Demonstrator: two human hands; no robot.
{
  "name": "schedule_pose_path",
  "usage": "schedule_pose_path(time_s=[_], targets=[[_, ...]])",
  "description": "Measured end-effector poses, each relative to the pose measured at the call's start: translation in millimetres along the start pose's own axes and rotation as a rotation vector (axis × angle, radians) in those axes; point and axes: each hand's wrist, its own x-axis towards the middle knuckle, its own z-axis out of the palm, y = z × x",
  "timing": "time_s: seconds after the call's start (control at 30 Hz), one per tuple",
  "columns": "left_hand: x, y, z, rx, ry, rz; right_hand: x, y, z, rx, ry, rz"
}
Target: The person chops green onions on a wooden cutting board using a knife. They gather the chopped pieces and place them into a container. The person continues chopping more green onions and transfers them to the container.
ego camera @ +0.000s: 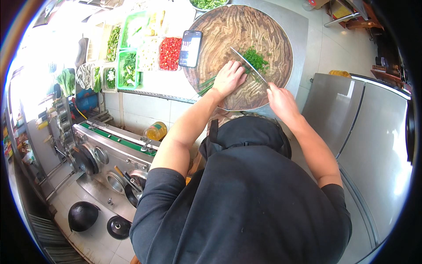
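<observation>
My right hand grips the handle of a kitchen knife, its blade slanting up and left over the round wooden chopping board. Long green stalks, probably scallions or chives, lie under my left hand, which presses them to the board with curled fingers beside the blade. On the blade's far side is a small heap of finely chopped greens. A smartphone with its screen lit rests at the board's left edge.
Left of the board stand a tub of chopped red chillies, a green basket of cut greens and several other tubs. A bowl of chopped greens touches the far side. A steel stove is at lower left, a steel cabinet at right.
</observation>
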Motion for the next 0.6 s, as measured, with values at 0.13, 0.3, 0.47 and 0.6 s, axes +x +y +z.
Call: schedule_pose_path(time_s=[0.13, 0.3, 0.47, 0.6], targets=[[1, -2, 1, -0.019, -0.019, 0.008, 25, 1, 25, 0.032, 0.048, -0.001], [-4, 4, -2, -0.024, -0.017, -0.021, 20, 8, 28, 0.097, 0.138, -0.037], [0, 2, -5, 0.006, -0.013, -0.014, -2, 1, 0, 0.026, 0.038, -0.025], [-3, 1, 0, -0.030, -0.016, -0.027, 6, -8, 4, -0.001, 0.002, 0.010]])
